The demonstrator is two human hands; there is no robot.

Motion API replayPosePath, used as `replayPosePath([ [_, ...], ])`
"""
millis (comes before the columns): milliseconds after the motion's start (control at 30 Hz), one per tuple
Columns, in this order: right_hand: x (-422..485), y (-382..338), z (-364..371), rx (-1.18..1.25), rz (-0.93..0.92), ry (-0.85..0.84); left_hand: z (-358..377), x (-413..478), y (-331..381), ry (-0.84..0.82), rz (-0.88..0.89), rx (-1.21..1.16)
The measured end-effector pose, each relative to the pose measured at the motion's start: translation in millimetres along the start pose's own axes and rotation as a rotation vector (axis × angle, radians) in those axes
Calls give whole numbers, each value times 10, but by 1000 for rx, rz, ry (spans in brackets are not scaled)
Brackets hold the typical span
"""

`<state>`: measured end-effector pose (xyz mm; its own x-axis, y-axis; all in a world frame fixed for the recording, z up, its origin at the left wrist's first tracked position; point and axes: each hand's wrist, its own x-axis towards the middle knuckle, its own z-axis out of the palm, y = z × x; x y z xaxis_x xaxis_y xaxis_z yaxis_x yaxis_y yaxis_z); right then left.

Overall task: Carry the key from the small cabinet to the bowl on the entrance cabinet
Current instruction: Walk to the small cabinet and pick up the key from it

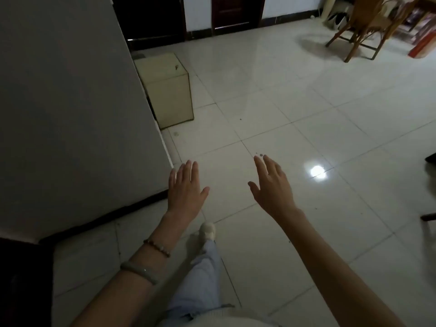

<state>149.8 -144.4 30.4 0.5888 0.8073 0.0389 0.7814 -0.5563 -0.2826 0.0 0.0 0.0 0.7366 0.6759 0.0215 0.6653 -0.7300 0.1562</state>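
Note:
A small cream cabinet (165,88) stands on the floor against the wall, ahead and to the left. A tiny dark object, probably the key (176,66), lies on its top near the right edge. My left hand (185,190) is held out flat over the floor, fingers apart and holding nothing, well short of the cabinet. My right hand (271,182) is likewise stretched forward and holds nothing. No bowl or entrance cabinet is in view.
A grey wall (70,102) runs along the left. White floor tiles (306,109) spread ahead. A wooden chair (363,27) stands at the far right, dark doors (236,13) at the back. My foot (207,230) steps forward below the hands.

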Motion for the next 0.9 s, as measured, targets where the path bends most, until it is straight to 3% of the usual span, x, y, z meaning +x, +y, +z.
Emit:
replayPosePath([
  [500, 2455, 37, -7, 8, 25, 23, -32, 2489, -457, 10, 25, 4],
  [900, 4037, 87, 4, 26, -9, 30, -73, 3944, -625, 2, 7, -6],
])
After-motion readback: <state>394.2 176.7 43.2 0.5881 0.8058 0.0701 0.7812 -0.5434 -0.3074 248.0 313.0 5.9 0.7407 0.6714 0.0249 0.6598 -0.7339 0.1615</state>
